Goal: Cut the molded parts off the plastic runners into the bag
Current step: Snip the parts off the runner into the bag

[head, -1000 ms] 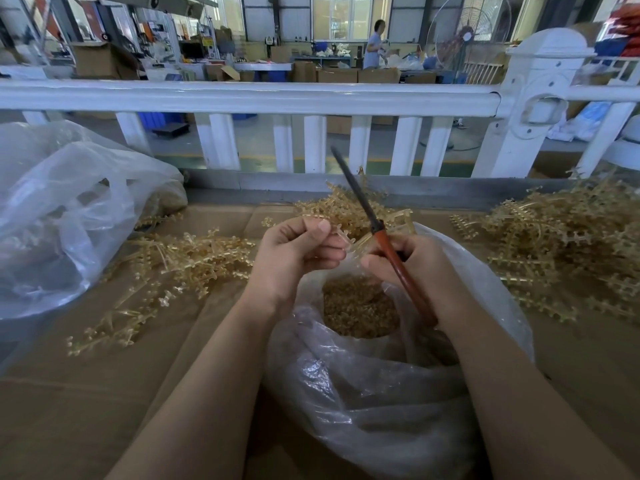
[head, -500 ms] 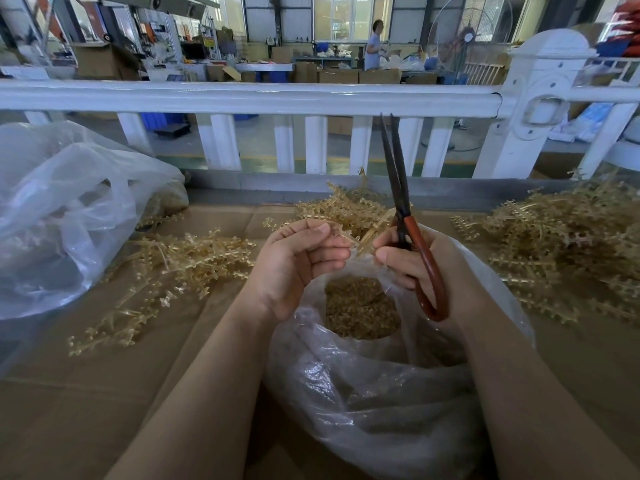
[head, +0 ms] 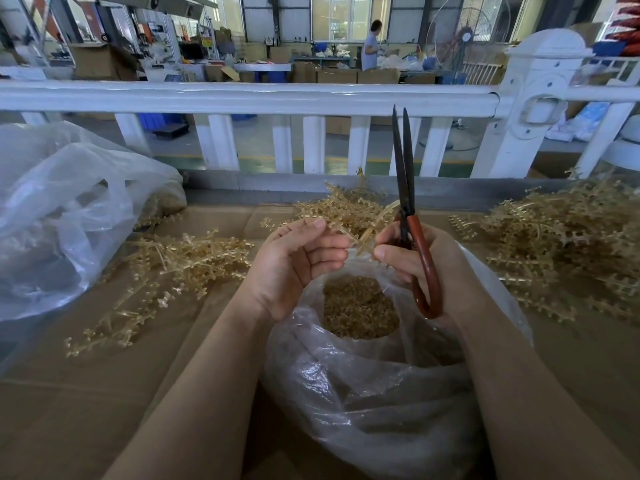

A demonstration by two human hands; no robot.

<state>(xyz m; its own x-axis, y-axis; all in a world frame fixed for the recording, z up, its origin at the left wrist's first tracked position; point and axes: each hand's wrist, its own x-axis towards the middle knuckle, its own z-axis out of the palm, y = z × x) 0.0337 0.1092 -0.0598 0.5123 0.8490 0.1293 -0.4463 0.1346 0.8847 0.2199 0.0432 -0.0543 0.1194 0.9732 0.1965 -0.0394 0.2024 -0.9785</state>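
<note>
Head view looks down on two bare forearms above a clear plastic bag [head: 374,403] that stands open on the cardboard-covered counter [head: 86,403]. Inside the bag lies a heap of small amber molded parts [head: 360,306].

The left hand [head: 294,261] is palm up over the bag mouth, fingers curled, and its fingertips pinch one end of a thin amber runner [head: 360,237]; so the grip of this hand is narrow and holds the runner. The runner goes from these fingertips across to the right hand and bends upward just beside the scissors.

The right hand [head: 426,268] holds a pair of scissors [head: 405,202] with red-brown handles. The fingers pass around the handle loops, and the thumb tip is near the runner. The dark blades point up, almost upright, and are nearly together, with only a thin gap between the tips.

On the counter to the left lies a loose pile of runners [head: 166,268] with small parts on them. A second pile [head: 343,209] is behind the hands, and a bigger one [head: 568,247] is to the right. At far left sits another crumpled clear bag [head: 69,209].

Behind the counter runs a white railing [head: 242,97]. Beyond it is a workshop with cardboard boxes, and a person [head: 370,45] stands at a far table.
</note>
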